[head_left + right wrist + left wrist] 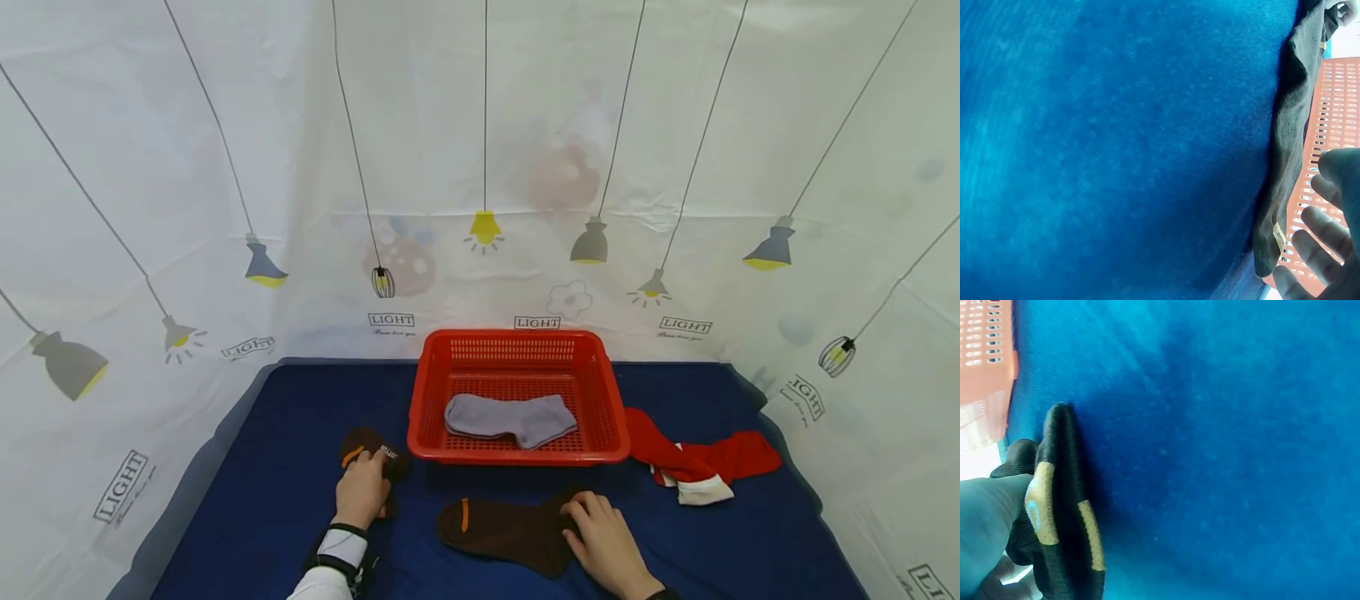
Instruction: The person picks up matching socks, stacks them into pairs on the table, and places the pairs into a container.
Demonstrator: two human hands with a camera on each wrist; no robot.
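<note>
Left of the basket, my left hand [360, 496] pinches a dark brown sock [358, 439] with an orange stripe. The left wrist view shows that sock [1063, 444] folded and standing on edge, its tan bands toward the camera, with the thumb against its side. A second brown sock [510, 531] lies flat in front of the basket, its orange stripe at the left end. Over its right end is my right hand [606, 546], fingers loosely spread. In the right wrist view, the fingers [1325, 231] reach out beside the long sock [1291, 131] without curling round it.
A red plastic basket [517, 457] with perforated walls stands at the back centre, holding light grey socks [487, 414]. To its right lie red socks [712, 458] with white parts. Dark blue cloth [300, 417] covers the table, and a printed white curtain [480, 108] encloses it.
</note>
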